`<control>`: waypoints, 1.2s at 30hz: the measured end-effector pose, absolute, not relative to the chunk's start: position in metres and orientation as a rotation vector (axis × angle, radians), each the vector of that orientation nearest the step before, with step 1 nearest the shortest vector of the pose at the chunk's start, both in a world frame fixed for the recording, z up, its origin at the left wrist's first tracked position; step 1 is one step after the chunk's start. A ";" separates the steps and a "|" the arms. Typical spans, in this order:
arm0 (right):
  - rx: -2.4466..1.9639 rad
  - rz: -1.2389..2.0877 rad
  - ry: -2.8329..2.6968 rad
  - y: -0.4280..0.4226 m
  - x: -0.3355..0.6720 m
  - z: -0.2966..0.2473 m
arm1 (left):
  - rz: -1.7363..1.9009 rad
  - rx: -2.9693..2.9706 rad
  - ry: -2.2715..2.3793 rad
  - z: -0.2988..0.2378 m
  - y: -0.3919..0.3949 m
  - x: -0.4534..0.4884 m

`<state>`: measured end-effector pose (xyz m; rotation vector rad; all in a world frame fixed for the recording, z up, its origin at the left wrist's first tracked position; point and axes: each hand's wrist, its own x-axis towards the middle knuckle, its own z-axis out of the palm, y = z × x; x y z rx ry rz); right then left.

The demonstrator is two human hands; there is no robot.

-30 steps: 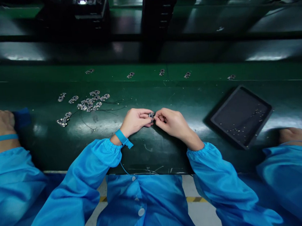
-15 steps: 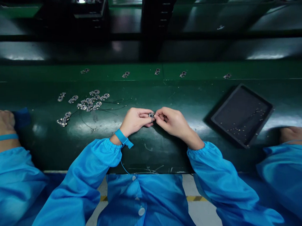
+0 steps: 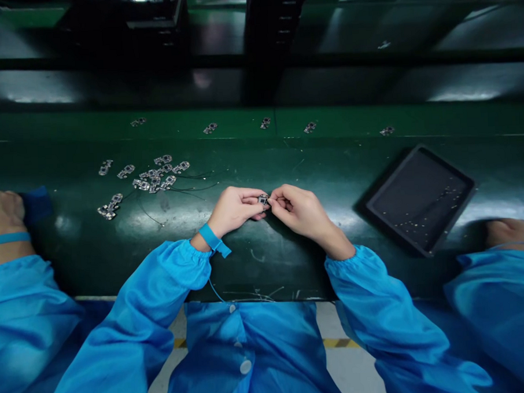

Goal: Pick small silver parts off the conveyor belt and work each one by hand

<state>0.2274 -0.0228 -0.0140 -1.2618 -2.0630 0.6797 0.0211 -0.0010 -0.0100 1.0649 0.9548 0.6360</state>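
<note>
The left hand and right hand are pinching one small circuit board together, just above the near edge of the tabletop, seemingly steadying it for fine fingerwork. Spare boards are lying within reach toward the left edge.

My fingertips hide most of the small board; specks in the tray are too tiny for me to tell.

Your left hand and right hand pinch one small circuit board between fingertips above the green bench; loose boards lie to your left, a black tray to your right
</note>
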 end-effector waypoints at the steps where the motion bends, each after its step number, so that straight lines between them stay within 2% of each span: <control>1: -1.263 0.676 -2.065 -0.023 0.227 -0.014 | 0.636 1.069 0.955 -0.011 -0.001 0.021; 22: -1.283 0.648 -2.108 -0.024 0.226 -0.013 | 0.579 1.097 0.940 -0.008 0.002 0.019; 28: -1.408 0.801 -1.990 -0.024 0.227 -0.012 | 0.564 1.157 0.903 -0.003 0.001 0.018; 33: -1.380 1.088 -1.797 -0.023 0.228 -0.009 | 0.558 1.148 0.924 -0.004 0.002 0.019; 36: -1.370 1.096 -1.771 -0.023 0.228 -0.007 | 0.562 1.133 0.941 -0.004 0.002 0.019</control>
